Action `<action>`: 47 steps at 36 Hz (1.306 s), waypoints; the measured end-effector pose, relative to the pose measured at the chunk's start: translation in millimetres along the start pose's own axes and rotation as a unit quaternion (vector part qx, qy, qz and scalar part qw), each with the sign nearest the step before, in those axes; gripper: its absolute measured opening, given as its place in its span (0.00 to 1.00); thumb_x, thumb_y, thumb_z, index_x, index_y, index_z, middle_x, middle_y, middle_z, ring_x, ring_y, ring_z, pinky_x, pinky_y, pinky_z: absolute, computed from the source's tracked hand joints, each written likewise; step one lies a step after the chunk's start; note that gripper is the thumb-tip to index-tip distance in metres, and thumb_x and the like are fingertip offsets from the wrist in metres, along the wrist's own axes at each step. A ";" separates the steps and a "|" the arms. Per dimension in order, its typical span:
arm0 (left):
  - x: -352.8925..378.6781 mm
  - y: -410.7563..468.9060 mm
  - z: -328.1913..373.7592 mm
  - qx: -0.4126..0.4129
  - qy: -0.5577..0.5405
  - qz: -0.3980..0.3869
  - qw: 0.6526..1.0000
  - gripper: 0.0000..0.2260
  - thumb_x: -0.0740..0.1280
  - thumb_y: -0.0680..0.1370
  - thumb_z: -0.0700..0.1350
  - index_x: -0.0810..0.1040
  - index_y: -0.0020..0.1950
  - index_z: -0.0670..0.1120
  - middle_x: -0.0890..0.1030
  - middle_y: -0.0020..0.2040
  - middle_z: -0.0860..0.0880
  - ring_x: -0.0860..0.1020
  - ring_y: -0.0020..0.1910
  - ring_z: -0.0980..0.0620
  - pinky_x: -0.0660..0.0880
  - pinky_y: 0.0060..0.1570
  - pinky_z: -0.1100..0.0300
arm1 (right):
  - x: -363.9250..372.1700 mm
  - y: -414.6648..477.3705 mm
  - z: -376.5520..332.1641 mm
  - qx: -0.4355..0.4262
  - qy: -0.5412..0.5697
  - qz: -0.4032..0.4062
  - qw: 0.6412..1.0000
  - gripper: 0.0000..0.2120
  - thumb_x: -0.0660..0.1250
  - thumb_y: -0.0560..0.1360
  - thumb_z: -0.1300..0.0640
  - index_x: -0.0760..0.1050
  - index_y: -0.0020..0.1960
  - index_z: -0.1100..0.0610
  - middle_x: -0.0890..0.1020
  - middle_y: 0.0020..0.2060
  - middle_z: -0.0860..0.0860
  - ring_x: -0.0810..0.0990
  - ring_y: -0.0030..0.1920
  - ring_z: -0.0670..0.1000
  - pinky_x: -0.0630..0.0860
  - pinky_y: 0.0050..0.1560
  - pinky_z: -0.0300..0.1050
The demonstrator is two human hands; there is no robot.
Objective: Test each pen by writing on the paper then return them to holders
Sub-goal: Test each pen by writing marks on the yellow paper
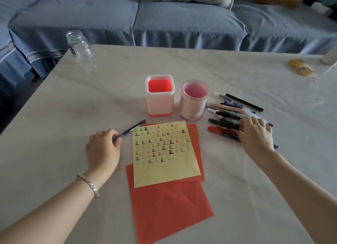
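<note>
A yellow paper (164,163) covered with rows of written marks lies on red sheets (169,207) in the middle of the table. My left hand (104,149) grips a dark blue pen (133,128) just left of the paper, its far end pointing toward the holders. My right hand (255,134) rests on a pile of several pens (229,114) at the right, fingers curled over them. Behind the paper stand two holders with no pens inside: a square white one with an orange inside (160,109) and a round pink one (193,109).
A clear glass jar (80,47) stands at the table's far left corner. A yellow object (300,67) and a white cylinder (328,57) sit at the far right. A blue sofa (164,21) runs behind the table (54,134).
</note>
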State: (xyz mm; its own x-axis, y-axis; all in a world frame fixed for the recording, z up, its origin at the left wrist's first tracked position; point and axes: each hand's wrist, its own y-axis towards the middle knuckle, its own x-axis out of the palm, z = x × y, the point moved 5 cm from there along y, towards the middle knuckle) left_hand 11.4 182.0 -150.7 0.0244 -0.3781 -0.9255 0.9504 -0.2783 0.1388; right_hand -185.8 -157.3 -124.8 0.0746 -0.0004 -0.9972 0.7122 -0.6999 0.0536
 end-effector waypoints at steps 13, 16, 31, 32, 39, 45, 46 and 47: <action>-21.4 -47.2 92.1 0.316 -0.175 -0.046 0.931 0.21 0.60 0.76 0.52 0.67 0.66 0.43 0.73 0.62 0.45 0.67 0.63 0.51 0.60 0.63 0.60 | -45.7 -59.0 -78.4 -0.245 0.201 -0.012 0.949 0.11 0.71 0.71 0.58 0.77 0.53 0.57 0.77 0.42 0.46 0.77 0.37 0.50 0.74 0.38 0.44; -26.4 -69.4 116.7 0.412 -0.154 -0.078 0.894 0.20 0.59 0.77 0.53 0.67 0.65 0.45 0.74 0.62 0.49 0.68 0.62 0.53 0.60 0.63 0.62 | -50.5 -78.0 -101.7 -0.273 0.247 -0.072 0.927 0.11 0.70 0.72 0.54 0.77 0.54 0.51 0.73 0.40 0.37 0.74 0.37 0.40 0.71 0.37 0.36; -30.6 -81.3 117.1 0.271 -0.273 -0.205 0.900 0.12 0.56 0.79 0.52 0.72 0.56 0.47 0.71 0.40 0.59 0.71 0.38 0.62 0.65 0.37 0.72 | -52.5 -88.0 -110.9 0.041 0.663 -0.233 0.711 0.10 0.70 0.66 0.55 0.76 0.40 0.61 0.75 0.24 0.52 0.68 0.22 0.46 0.65 0.22 0.35; -31.7 -82.6 121.1 0.271 -0.292 -0.217 0.891 0.12 0.56 0.79 0.52 0.72 0.57 0.47 0.73 0.41 0.58 0.72 0.40 0.63 0.65 0.39 0.72 | -50.0 -91.5 -117.4 0.032 0.659 -0.246 0.710 0.11 0.69 0.66 0.53 0.75 0.39 0.61 0.74 0.23 0.51 0.67 0.22 0.46 0.64 0.21 0.35; -30.8 -90.3 132.1 0.282 -0.313 -0.253 0.871 0.17 0.52 0.78 0.56 0.73 0.59 0.49 0.80 0.42 0.53 0.78 0.40 0.53 0.74 0.41 0.52 | -30.1 -99.4 -132.1 0.071 0.634 -0.143 0.756 0.18 0.67 0.73 0.59 0.63 0.29 0.55 0.64 0.20 0.47 0.62 0.23 0.46 0.60 0.24 0.36; -31.7 -91.6 127.1 0.286 -0.327 -0.246 0.867 0.18 0.52 0.76 0.59 0.74 0.55 0.50 0.79 0.35 0.51 0.76 0.32 0.51 0.72 0.33 0.52 | -25.1 -101.4 -135.9 0.054 0.675 -0.142 0.722 0.20 0.63 0.71 0.66 0.60 0.26 0.52 0.61 0.21 0.46 0.59 0.23 0.45 0.59 0.22 0.36; -31.4 -91.9 126.4 0.287 -0.330 -0.249 0.864 0.18 0.52 0.76 0.60 0.74 0.54 0.50 0.79 0.35 0.50 0.77 0.32 0.51 0.72 0.33 0.52 | -25.0 -102.1 -136.8 0.048 0.681 -0.147 0.716 0.18 0.63 0.69 0.64 0.60 0.26 0.51 0.61 0.21 0.45 0.59 0.22 0.45 0.59 0.22 0.35; -30.5 -92.1 125.4 0.288 -0.331 -0.252 0.862 0.17 0.53 0.76 0.59 0.74 0.54 0.50 0.79 0.35 0.50 0.77 0.33 0.51 0.72 0.33 0.52 | -24.9 -103.2 -137.4 0.043 0.687 -0.154 0.709 0.17 0.62 0.67 0.62 0.59 0.25 0.51 0.61 0.20 0.46 0.59 0.22 0.45 0.59 0.21 0.35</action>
State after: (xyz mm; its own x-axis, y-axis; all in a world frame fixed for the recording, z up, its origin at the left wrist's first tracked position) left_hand -115.7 108.4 -91.0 -0.7111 -0.4493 -0.5407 0.4724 -0.8750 0.1059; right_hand -165.2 13.1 -98.3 0.5760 0.8167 0.0345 0.8018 -0.5563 -0.2181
